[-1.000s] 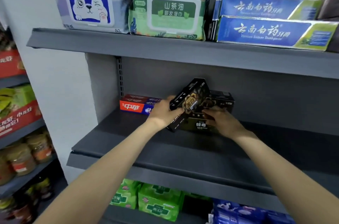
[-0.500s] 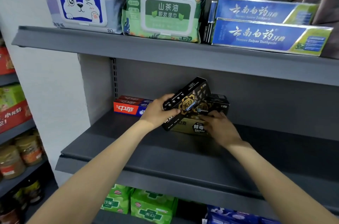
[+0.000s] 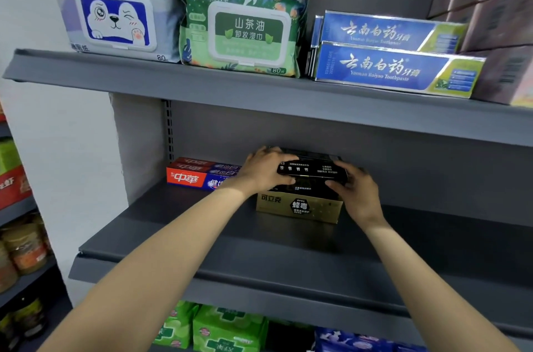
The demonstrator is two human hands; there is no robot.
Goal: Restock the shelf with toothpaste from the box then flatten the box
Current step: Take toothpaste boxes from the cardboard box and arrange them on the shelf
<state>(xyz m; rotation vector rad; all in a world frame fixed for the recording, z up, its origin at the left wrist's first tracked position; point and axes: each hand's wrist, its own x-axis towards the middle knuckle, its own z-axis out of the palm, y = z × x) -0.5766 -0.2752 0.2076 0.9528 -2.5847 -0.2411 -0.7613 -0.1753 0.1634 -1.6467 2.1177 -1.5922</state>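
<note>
Grey metal shelving fills the view, and both bare arms reach onto the middle shelf [image 3: 202,239] toward its back wall. On it, a black toothpaste box [image 3: 313,171] lies flat and level atop a gold-and-black toothpaste box [image 3: 300,206], which rests on the shelf near the back. The left hand [image 3: 264,171] is curled over the black box's left end, fingers across its top, while the right hand [image 3: 356,190] grips the right end with fingers bent around the corner; both hands have hold of it. Just left of this stack, touching or nearly touching the left wrist, sit red-and-blue toothpaste boxes [image 3: 187,177], stacked two high. On the upper shelf [image 3: 230,92] stand a white-and-blue wipes pack [image 3: 115,18], a green wipes pack [image 3: 242,31] and, to the right, blue toothpaste cartons [image 3: 395,70]. Below, green packets [image 3: 219,328] show at the near edge.
</note>
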